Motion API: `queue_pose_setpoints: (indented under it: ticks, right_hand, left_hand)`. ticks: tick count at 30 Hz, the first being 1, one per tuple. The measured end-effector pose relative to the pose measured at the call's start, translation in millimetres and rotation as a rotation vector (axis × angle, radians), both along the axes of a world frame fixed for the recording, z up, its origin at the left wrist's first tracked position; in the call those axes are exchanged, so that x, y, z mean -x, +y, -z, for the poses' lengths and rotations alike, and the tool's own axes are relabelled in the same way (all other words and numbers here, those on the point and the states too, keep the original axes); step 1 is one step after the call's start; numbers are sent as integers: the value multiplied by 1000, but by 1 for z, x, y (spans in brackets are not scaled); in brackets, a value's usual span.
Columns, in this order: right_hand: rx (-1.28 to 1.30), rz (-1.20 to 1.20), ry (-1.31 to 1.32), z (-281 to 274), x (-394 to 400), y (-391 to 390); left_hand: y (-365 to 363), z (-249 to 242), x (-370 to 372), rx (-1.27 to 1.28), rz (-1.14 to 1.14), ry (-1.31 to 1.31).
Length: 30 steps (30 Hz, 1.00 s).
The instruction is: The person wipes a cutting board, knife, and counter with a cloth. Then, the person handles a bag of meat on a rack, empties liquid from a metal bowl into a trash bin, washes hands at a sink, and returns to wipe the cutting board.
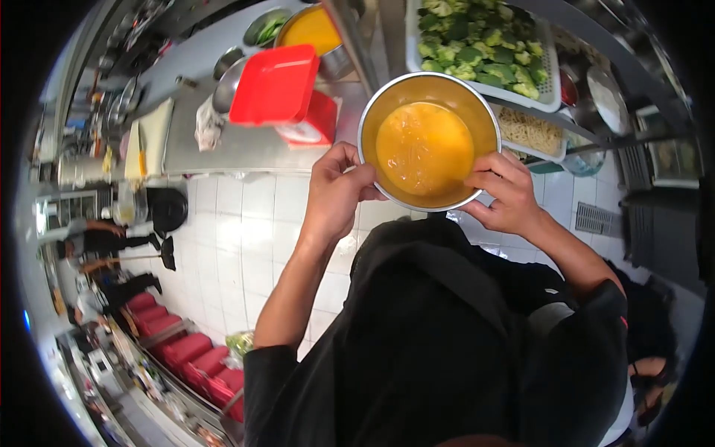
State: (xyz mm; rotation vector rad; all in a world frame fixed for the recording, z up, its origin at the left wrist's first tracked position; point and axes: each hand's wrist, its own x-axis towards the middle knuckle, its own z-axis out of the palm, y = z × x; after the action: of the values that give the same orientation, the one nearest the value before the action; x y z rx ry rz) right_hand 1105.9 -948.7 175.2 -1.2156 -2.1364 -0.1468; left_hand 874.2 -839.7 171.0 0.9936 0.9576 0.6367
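Note:
I hold a round steel bowl (380, 104) of beaten yellow egg (424, 147) in front of my chest, above the white tiled floor. My left hand (333, 195) grips its rim on the left side, thumb over the edge. My right hand (505, 195) grips the rim at the lower right. The bowl is level and sits just off the edge of the steel counter (223, 141).
On the counter stand a red lidded box (277, 86), several steel bowls, one with orange liquid (311, 30), a white basket of broccoli (480, 41) and a tray of noodles (530, 132). Red crates (195, 356) line the floor at lower left. Another person (104, 242) works far left.

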Motion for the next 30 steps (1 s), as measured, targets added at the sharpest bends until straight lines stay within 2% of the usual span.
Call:
queue_pose_setpoints:
  ticks: [2, 3, 5, 6, 10, 12, 14, 15, 17, 20, 21, 22, 23, 26, 27, 28, 29, 30]
  right_hand:
    - [-16, 21, 59, 4, -12, -7]
    - [-107, -17, 81, 18, -24, -8]
    - [-408, -150, 86, 61, -55, 1]
    - [-713, -313, 40, 112, -84, 30]
    - [-861, -197, 29, 142, -130, 15]
    - [-345, 79, 137, 41, -104, -40]
    - [-106, 219, 238, 0, -100, -57]
    - [-66, 263, 269, -11, -100, -61]
    - [-60, 367, 293, -16, -106, -74]
    - [-214, 324, 187, 10, -133, -90]
    - [-342, 252, 119, 29, -148, -91]
    - [-663, 19, -37, 77, -193, -69]
    - [-657, 47, -40, 101, -205, -72]
    - [-953, 219, -69, 133, -224, -92]
    - [-744, 375, -43, 121, -213, -111]
    - [-483, 546, 3, 67, -178, -127]
    - [-309, 682, 52, 23, -146, -138]
    - [-222, 794, 84, 2, -132, -142]
  left_hand:
    - [3, -1, -11, 10, 63, -30]
    - [5, -1, -19, 16, 77, -48]
    - [8, -8, -36, 32, 110, -76]
    - [10, -7, -44, 52, 135, -100]
    - [7, -21, -82, 84, 195, -90]
    - [5, -24, -101, 105, 233, -102]
    - [5, -22, -118, 116, 275, -128]
    - [6, -20, -127, 123, 314, -163]
    - [3, -27, -145, 91, 390, -149]
    - [5, -27, -161, 8, 533, -54]
    - [6, -27, -164, -13, 566, -30]
    - [8, -25, -166, -34, 602, -4]
    - [9, -23, -166, -81, 634, 24]
    - [17, 0, -164, -93, 634, 63]
    - [19, 4, -163, -79, 653, 65]
    - [21, 9, -164, -68, 658, 54]
    - [23, 13, -164, -50, 665, 48]
    - [23, 18, -162, -28, 676, 46]
